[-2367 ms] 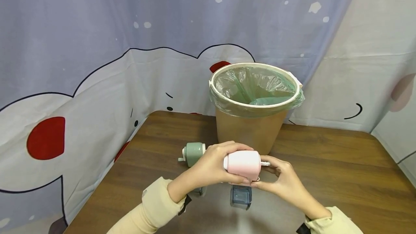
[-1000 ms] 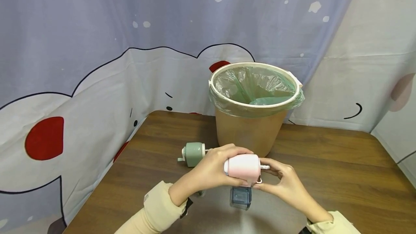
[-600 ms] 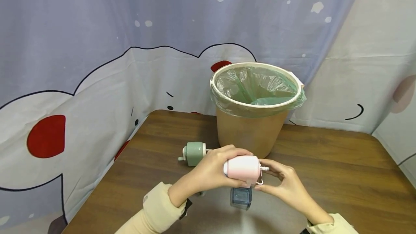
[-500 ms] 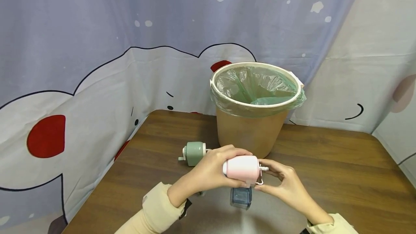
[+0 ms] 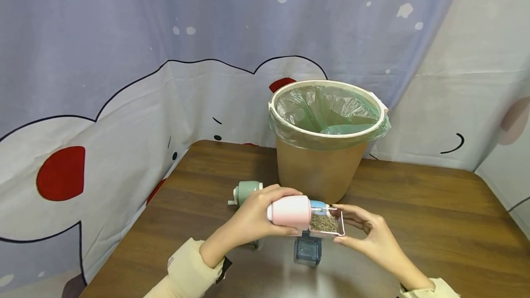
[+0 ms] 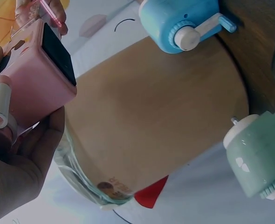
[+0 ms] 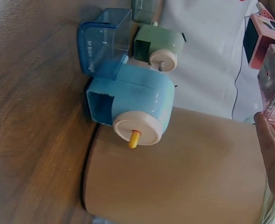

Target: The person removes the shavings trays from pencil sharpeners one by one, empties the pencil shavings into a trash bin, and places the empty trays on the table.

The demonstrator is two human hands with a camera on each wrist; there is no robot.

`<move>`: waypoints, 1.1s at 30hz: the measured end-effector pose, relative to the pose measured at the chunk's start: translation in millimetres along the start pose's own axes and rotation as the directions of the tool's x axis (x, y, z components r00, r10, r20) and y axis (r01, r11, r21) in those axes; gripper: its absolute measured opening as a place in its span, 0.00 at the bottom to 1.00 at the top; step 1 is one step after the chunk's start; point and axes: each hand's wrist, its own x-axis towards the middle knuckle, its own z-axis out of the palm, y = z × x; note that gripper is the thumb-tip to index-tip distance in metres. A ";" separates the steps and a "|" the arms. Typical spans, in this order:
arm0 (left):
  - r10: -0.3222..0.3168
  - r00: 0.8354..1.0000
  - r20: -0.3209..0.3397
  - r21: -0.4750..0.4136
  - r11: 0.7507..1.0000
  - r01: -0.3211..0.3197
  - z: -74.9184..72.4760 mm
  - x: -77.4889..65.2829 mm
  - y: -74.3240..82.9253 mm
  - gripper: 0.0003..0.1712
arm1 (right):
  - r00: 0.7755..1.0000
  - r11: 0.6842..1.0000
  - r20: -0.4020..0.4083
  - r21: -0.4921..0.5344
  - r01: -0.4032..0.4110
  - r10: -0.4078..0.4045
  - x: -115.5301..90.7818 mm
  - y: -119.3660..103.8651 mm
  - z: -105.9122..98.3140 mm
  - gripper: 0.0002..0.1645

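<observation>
A pink crank pencil sharpener (image 5: 290, 211) is gripped in my left hand (image 5: 258, 215), raised in front of the bin. Its dark drawer opening shows in the left wrist view. My right hand (image 5: 370, 233) pinches the outer end of its clear shavings drawer (image 7: 273, 86). The drawer holds brown shavings (image 5: 324, 223) and is out of the body, just right of it. Behind the drawer, mostly hidden in the head view, lies a blue pencil sharpener (image 7: 133, 95). A green pencil sharpener (image 5: 247, 191) lies left of it, partly behind my left hand.
A tan bin (image 5: 316, 171) with a green plastic liner (image 5: 331, 109) stands on the wooden table (image 5: 414, 206), behind my hands. A transparent blue drawer (image 5: 308, 249) sits below the held sharpener. Another clear drawer (image 5: 257, 244) is mostly hidden by my left wrist.
The clear drawer has come out of the pink pencil sharpener, showing its shavings. My left hand has shifted left with the body, and my right hand slightly right with the drawer.
</observation>
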 end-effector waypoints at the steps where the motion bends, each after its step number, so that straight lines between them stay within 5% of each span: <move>1: -0.003 1.000 -0.001 0.000 1.000 0.003 0.4 -0.7 -0.5 0.36 | 1.000 1.000 -0.003 0.000 -0.001 0.001 -0.9 0.2 -0.7 0.36; 11: -0.021 1.000 -0.014 0.015 1.000 0.022 4.7 -4.9 -5.5 0.36 | 0.994 0.993 -0.043 -0.056 -0.101 0.099 -13.2 2.9 -12.1 0.37; 20: -0.039 0.999 -0.020 0.014 0.999 0.039 12.9 -5.6 -8.2 0.36 | 0.989 0.990 -0.052 -0.006 -0.138 0.137 -22.0 9.5 -26.0 0.35; 27: -0.109 0.994 0.011 -0.045 0.993 0.109 22.1 -3.2 -8.8 0.36 | 0.979 0.977 -0.043 -0.058 -0.203 0.201 -31.0 16.3 -43.8 0.35; 33: -0.105 0.994 0.031 -0.089 0.990 0.107 36.9 5.1 -9.4 0.35 | 0.969 0.969 -0.083 -0.061 -0.239 0.234 -36.4 23.9 -55.7 0.34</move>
